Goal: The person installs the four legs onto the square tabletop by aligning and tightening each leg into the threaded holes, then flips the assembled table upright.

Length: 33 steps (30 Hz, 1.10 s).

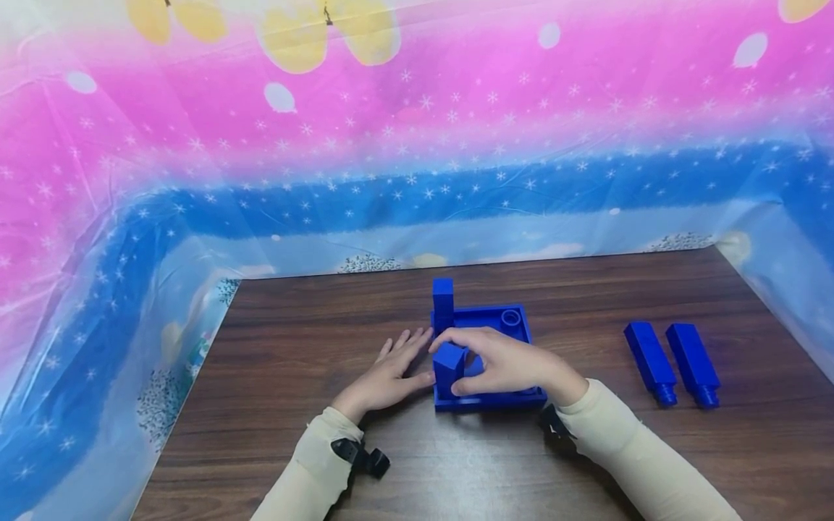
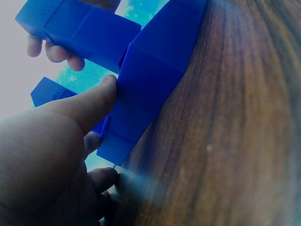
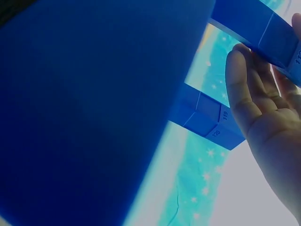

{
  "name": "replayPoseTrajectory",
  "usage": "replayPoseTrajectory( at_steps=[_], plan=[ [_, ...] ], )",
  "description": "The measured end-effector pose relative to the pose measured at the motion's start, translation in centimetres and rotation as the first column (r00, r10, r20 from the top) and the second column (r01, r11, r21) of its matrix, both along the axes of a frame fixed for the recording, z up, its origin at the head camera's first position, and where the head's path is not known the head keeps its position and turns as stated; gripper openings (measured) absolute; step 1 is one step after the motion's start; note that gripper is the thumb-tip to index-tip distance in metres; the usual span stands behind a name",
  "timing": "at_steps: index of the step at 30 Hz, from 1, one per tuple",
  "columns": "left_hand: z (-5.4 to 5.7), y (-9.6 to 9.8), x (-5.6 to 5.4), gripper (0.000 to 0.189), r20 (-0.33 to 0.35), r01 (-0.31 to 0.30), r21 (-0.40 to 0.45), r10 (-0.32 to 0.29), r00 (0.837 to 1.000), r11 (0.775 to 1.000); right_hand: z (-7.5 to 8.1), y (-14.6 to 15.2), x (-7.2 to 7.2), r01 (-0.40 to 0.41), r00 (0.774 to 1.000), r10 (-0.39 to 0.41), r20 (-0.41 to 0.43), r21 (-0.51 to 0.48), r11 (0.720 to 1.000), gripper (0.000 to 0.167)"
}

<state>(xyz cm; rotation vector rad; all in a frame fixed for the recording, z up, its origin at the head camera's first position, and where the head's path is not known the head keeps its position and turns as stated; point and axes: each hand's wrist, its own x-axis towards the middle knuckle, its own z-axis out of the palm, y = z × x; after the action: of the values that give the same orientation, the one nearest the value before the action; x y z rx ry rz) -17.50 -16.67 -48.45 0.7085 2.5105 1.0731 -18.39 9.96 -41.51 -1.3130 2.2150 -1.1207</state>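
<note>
A shallow blue square panel with a raised rim lies on the table, a round socket showing in its far right corner. One blue square leg stands upright at the far left corner. At the near left corner my right hand grips a second blue leg between thumb and fingers; its lower end is hidden. My left hand is laid along the panel's left side, fingers extended. The left wrist view shows its thumb against the panel's side wall.
Two more blue legs, the left one and the right one, lie side by side on the wooden table, threaded ends toward me. A patterned cloth hangs behind the table and along its sides.
</note>
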Motion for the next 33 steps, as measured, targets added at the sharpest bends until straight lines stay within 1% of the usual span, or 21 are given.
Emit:
replayPoseTrajectory(
  at_steps=[5,12,18,26,33],
  plan=[
    [0.13,0.0,-0.04,0.08,0.0,-0.005,0.002,0.005,1.0,1.0,0.07,-0.05,0.01,0.029,0.999,-0.029,-0.032,0.017,0.999,0.05],
    [-0.01,0.01,-0.11,0.079,0.002,-0.01,-0.001,0.01,1.0,1.0,-0.18,-0.02,-0.04,0.051,0.999,-0.051,-0.008,0.026,0.998,0.049],
    [0.04,0.05,-0.08,0.08,0.007,-0.01,0.002,0.01,1.0,1.0,-0.14,-0.03,-0.03,0.063,0.998,-0.063,-0.014,0.038,0.997,0.049],
    [-0.08,0.08,-0.06,0.081,0.007,-0.014,-0.003,0.014,1.0,1.0,-0.31,-0.02,-0.2,0.056,0.998,-0.055,-0.034,0.033,0.998,0.05],
    [-0.26,0.12,-0.04,0.081,-0.005,-0.019,-0.005,0.019,1.0,1.0,-0.66,-0.1,-0.17,0.059,0.997,-0.057,-0.042,0.044,0.997,0.054]
  ],
)
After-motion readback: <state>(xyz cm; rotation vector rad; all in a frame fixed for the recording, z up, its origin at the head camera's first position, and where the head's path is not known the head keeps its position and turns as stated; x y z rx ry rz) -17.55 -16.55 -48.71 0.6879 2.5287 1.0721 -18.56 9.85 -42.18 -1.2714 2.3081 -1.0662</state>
